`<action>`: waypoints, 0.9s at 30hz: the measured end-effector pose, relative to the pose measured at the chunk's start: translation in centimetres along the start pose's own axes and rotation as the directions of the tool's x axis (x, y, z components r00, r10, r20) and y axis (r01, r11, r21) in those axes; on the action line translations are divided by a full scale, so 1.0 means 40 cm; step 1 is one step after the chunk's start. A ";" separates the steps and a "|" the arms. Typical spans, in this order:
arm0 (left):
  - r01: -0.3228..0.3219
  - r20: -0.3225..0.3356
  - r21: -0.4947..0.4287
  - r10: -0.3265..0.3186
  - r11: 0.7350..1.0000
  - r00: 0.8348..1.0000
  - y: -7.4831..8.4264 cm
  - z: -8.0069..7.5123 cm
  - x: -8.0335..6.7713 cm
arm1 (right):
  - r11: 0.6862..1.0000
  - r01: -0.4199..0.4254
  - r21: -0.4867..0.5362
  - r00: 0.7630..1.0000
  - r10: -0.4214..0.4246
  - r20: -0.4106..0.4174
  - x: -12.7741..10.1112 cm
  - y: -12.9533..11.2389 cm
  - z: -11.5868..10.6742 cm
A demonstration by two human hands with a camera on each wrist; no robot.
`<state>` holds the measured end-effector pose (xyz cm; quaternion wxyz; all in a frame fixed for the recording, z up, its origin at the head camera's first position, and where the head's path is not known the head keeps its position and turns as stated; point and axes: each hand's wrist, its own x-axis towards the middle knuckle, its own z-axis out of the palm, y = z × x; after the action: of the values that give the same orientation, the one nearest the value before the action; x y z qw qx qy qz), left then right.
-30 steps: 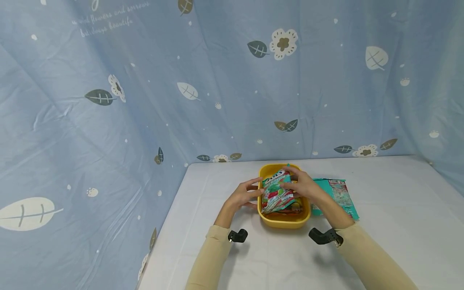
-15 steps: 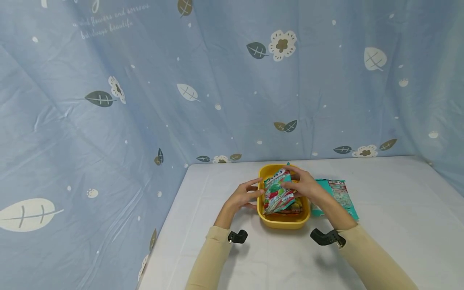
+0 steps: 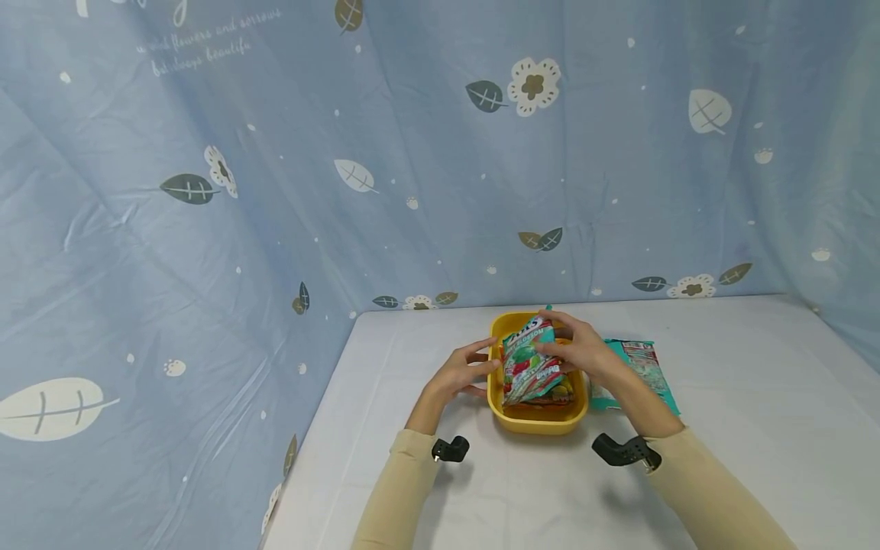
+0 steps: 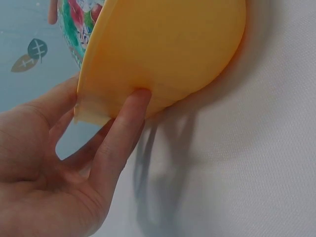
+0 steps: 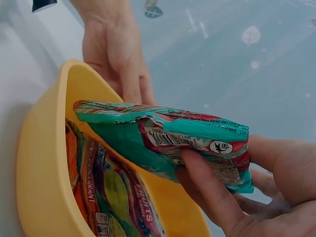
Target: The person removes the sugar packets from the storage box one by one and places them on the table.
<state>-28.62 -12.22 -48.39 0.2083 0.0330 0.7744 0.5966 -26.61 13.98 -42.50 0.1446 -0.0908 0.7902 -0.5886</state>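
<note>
My right hand (image 3: 584, 351) pinches a teal and red candy bag (image 3: 531, 363) printed with fruit, above the yellow box (image 3: 539, 426). In the right wrist view the bag (image 5: 197, 140) is tilted, its barcode side showing, with one end over the box's rim. Fingers press on its barcode face. A second, darker fruit candy bag (image 5: 116, 190) lies inside the box under it. My left hand (image 3: 457, 370) holds the box's left side. In the left wrist view one finger (image 4: 129, 111) presses the outer wall while another is at the rim; the tip at the rim is hidden.
Just right of the box, a teal candy bag (image 3: 642, 370) lies flat on the white table (image 3: 509, 489), partly behind my right forearm. A blue patterned curtain (image 3: 426, 153) hangs behind the table and along its left side.
The candy bag in my right hand has shifted slightly to the right, and the right hand and wrist with it. My left hand and the box stay nearly where they were.
</note>
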 end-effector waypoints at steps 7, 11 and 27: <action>0.001 -0.001 -0.012 -0.001 1.000 1.000 0.000 0.000 -0.002 | 1.000 0.005 0.017 1.000 -0.005 0.000 -0.005 0.002 -0.008; 0.002 0.006 -0.013 -0.001 1.000 1.000 0.000 0.001 -0.003 | 0.999 0.009 0.039 1.000 -0.009 0.005 -0.009 0.006 -0.016; 0.018 -0.004 -0.026 -0.018 0.999 1.000 0.005 0.001 -0.003 | 0.998 0.029 0.054 1.000 -0.029 -0.010 -0.019 -0.002 -0.050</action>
<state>-28.54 -12.16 -48.20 0.2126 0.0220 0.7672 0.6047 -26.56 15.99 -41.80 0.1348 -0.0955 0.7733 -0.6121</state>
